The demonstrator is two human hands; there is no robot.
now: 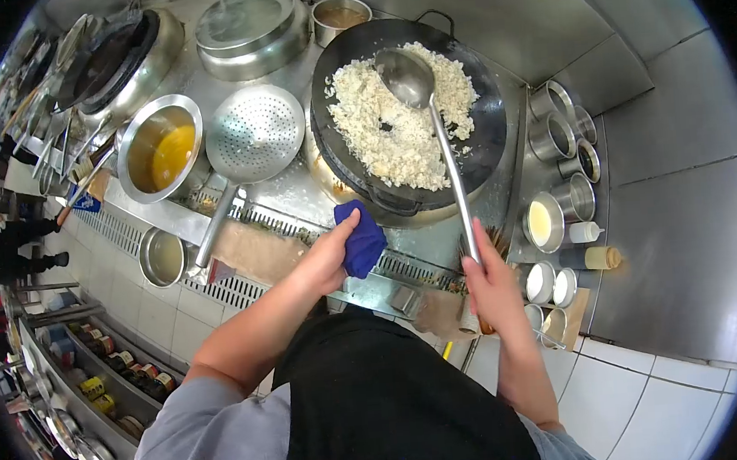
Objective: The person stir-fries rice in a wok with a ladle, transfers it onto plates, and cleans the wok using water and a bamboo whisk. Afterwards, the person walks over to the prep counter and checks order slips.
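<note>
A dark wok (pixel 487 149) on the stove holds a broad heap of rice (pixel 369 114) with a small gap in its middle. My right hand (pixel 494 285) is wrapped round the long handle of a steel ladle (pixel 409 75), whose bowl rests on the rice toward the wok's far side. In my left hand (pixel 329 251) is a folded blue cloth (pixel 361 241), held just short of the wok's near loop handle (pixel 394 202). Left of the wok, a perforated skimmer (pixel 256 135) lies with its handle toward me.
A steel bowl of yellow-orange liquid (pixel 144 173) stands left of the skimmer, above a small pot (pixel 163 257). Behind are a large lidded pot (pixel 253 46) and a small pan of brown liquid (pixel 341 14). Several steel cups (pixel 552 136) and sauce bottles (pixel 601 257) line the right. Another person (pixel 11 246) stands far left.
</note>
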